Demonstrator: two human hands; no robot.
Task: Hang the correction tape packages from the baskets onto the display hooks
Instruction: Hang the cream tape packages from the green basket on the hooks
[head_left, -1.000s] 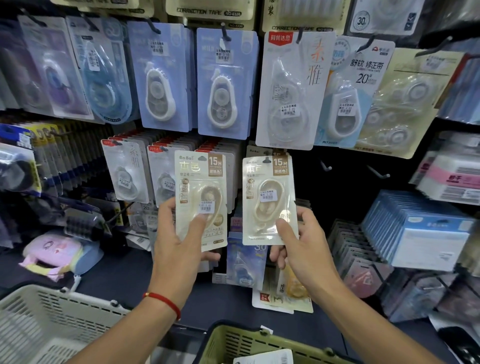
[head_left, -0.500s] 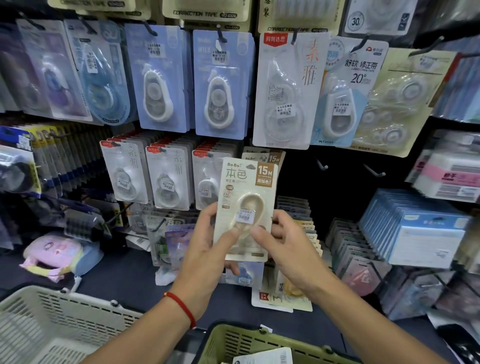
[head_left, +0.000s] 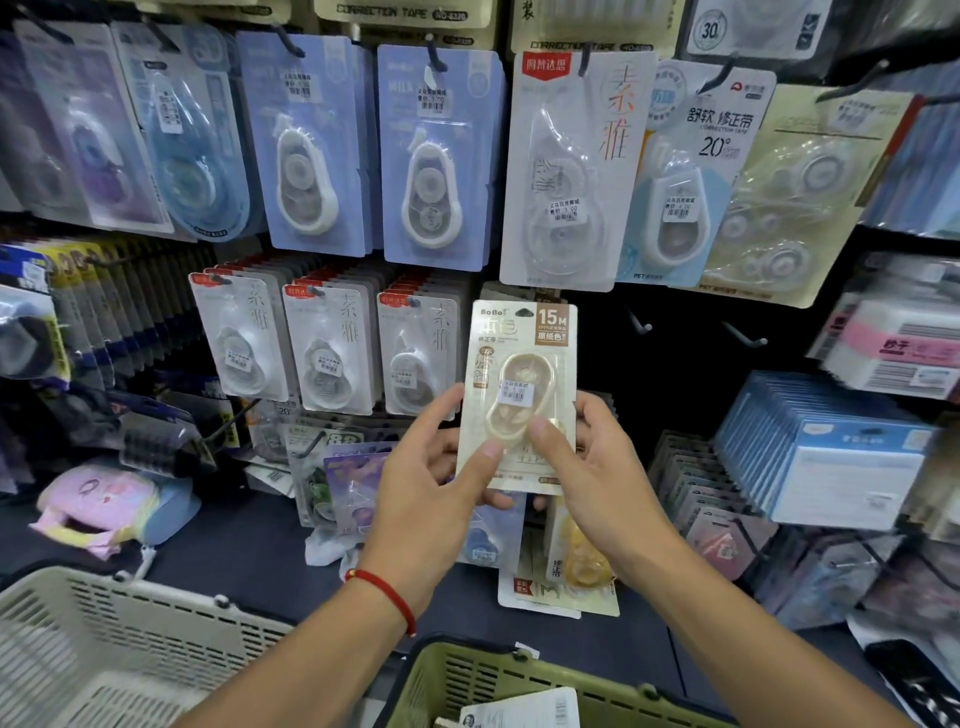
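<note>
A cream correction tape package (head_left: 519, 364) marked 15M is held upright in front of the display, below the upper row of hanging packs. My left hand (head_left: 431, 483) pinches its lower left side, thumb on the front. My right hand (head_left: 592, 467) pinches its lower right side, thumb on the blister. A second identical pack seems stacked behind it. Two bare display hooks (head_left: 641, 325) (head_left: 748, 338) stick out of the dark panel just right of the package. A green basket (head_left: 467, 675) with a package (head_left: 524, 709) in it sits at the bottom. A white basket (head_left: 104, 639) is at lower left.
Rows of hanging correction tape packs fill the wall: blue ones (head_left: 436, 156) above, white ones (head_left: 332, 348) to the left. Blue boxes (head_left: 831, 457) stack at the right. A pink pouch (head_left: 104, 509) and loose packs (head_left: 566, 571) lie on the dark shelf.
One second ago each hand held its own cream package side by side. The hands came together and the two packs are now stacked as one, held by both hands, a little farther right.
</note>
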